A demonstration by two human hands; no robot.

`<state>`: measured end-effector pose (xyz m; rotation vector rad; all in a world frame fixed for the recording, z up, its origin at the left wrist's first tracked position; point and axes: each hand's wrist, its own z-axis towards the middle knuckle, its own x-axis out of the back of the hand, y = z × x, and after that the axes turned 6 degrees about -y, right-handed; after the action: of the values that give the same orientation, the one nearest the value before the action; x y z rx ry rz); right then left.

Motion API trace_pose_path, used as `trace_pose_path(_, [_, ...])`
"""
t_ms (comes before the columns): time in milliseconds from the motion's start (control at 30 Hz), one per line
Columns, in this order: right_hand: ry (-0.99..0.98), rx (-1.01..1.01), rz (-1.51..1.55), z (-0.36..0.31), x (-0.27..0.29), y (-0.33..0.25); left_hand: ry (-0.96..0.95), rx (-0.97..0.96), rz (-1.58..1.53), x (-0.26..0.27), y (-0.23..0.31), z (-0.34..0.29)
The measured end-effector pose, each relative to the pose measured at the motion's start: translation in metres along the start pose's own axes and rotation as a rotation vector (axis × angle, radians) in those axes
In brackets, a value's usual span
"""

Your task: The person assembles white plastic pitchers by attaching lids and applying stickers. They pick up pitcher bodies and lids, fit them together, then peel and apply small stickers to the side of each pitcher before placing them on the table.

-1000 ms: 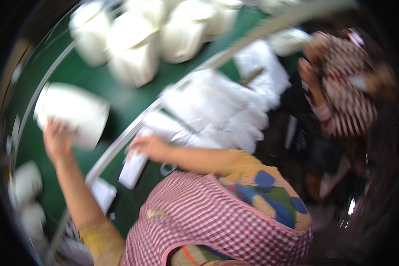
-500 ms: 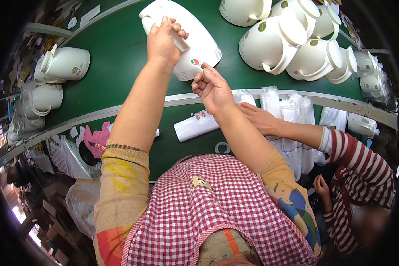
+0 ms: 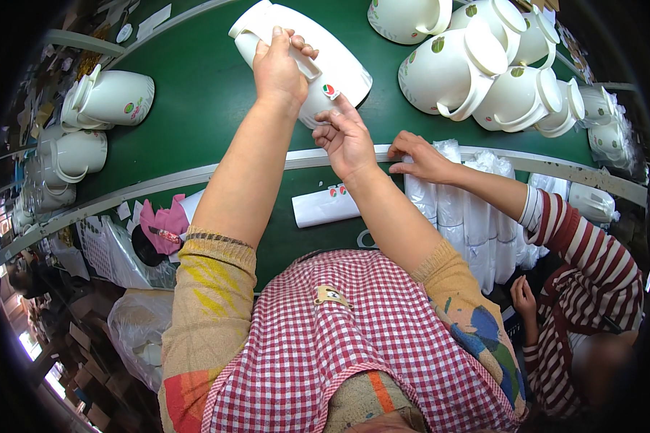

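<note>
A white thermos jug lies tilted over the green bench, its lid end toward the far left. My left hand is wrapped round its handle. Near the jug's base shows a small round red and green sticker. My right hand is palm up with its fingers apart, and the index fingertip touches the jug beside the sticker. Below it, on the near side of the metal rail, lies a white paper strip bearing several of the same round stickers. My right forearm covers part of it.
Several white jugs stand at the far right, others at the left. A metal rail crosses the bench. A co-worker's hand rests over plastic-wrapped white bundles. Pink cloth lies at near left.
My right index finger has moved slightly along the jug, and the sticker now shows more fully. Fewer stickers show on the strip. The co-worker's hand has lifted and curled.
</note>
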<state>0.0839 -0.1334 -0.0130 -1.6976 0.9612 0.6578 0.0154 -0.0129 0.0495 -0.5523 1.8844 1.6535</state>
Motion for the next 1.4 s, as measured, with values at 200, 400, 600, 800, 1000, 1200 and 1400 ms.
trace_pose_path(200, [0.053,0.004,-0.03,-0.003,-0.002,-0.002,-0.098,-0.02,0.225,0.006,-0.006,-0.004])
trace_pose_path(400, [0.047,0.012,-0.042,-0.003,-0.001,-0.005,-0.181,0.002,0.854,0.012,-0.003,-0.013])
trace_pose_path(600, [0.065,-0.004,-0.039,-0.004,0.001,-0.006,0.039,-0.108,1.261,0.01,-0.013,-0.017])
trace_pose_path(800, [0.01,-0.006,0.0,-0.005,0.005,-0.011,0.016,-0.146,1.28,0.011,-0.015,-0.019])
trace_pose_path(1000, [-0.046,-0.057,-0.017,0.0,0.007,-0.005,0.057,-0.219,1.124,0.041,-0.029,-0.017])
trace_pose_path(1200, [-0.188,-0.126,-0.147,0.006,0.032,-0.023,0.133,-0.647,1.479,0.04,-0.062,-0.021])
trace_pose_path(1400, [-0.301,-0.178,-0.121,0.016,0.042,-0.024,0.146,-0.753,1.534,0.069,-0.084,-0.005])
